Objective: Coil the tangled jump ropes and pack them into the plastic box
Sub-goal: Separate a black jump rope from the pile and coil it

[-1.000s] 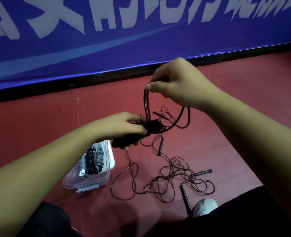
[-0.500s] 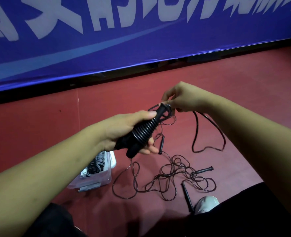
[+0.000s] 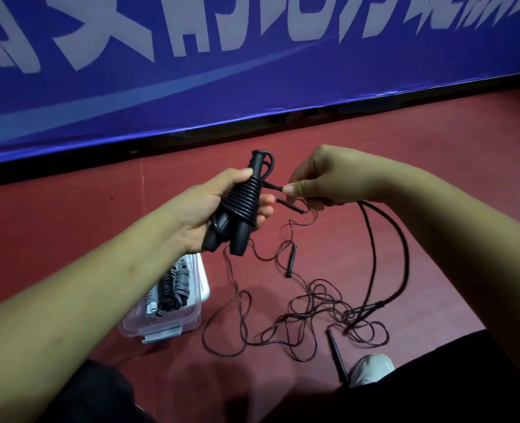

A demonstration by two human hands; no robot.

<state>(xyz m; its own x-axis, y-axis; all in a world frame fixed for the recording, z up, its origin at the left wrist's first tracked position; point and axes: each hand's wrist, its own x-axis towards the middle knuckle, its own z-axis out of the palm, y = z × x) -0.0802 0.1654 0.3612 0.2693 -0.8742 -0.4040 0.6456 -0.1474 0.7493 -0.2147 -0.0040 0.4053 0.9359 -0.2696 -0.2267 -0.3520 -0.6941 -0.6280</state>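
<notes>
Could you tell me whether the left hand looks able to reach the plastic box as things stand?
Probably yes: the plastic box sits just under the left forearm, with nothing between. The left hand grips the wound rope, though, and the right hand pinches its loose cord.

I count two grips, both the person's hands: the left grip (image 3: 206,209) and the right grip (image 3: 322,178). There is one wound rope (image 3: 242,199), and two fat handles (image 3: 238,239) stick out of it. One plastic box (image 3: 161,329) sits on the floor (image 3: 69,224). Inside are coiled ropes (image 3: 170,288), some black and some grey, but I cannot tell how many. One tangle of thin cord (image 3: 313,312) lies on the floor. I count four thin handles: the first thin handle (image 3: 289,204), the second thin handle (image 3: 290,261), the third thin handle (image 3: 367,309) and the fourth thin handle (image 3: 336,352). There is one white shoe (image 3: 371,366) and one blue banner (image 3: 252,87).
</notes>
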